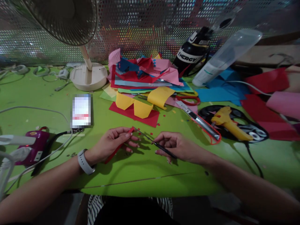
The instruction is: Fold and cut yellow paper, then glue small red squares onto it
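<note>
Red paper strip (pixel 114 152) is lying in the left hand (pixel 118 140), over the near-middle of the green table (pixel 150 186), its long axis running from near left to far right. The left thumb and fingers are pinching its far end; the right hand (pixel 177 145), farther from it, is gripping a slim dark-handled tool (pixel 165 150), perhaps scissors, whose tip is pointing far left, just beside that end.

On the bench (pixel 145 184), a fan (pixel 86 58) is set left of the paper pile (pixel 142 75), a phone (pixel 81 111) to the pile's front left. To the pile's right, a flask (pixel 191 51) is placed; at its front right, a cutter knife (pixel 199 120). Before it, a paper strip (pixel 113 155) is held in the left hand (pixel 116 141).
</note>
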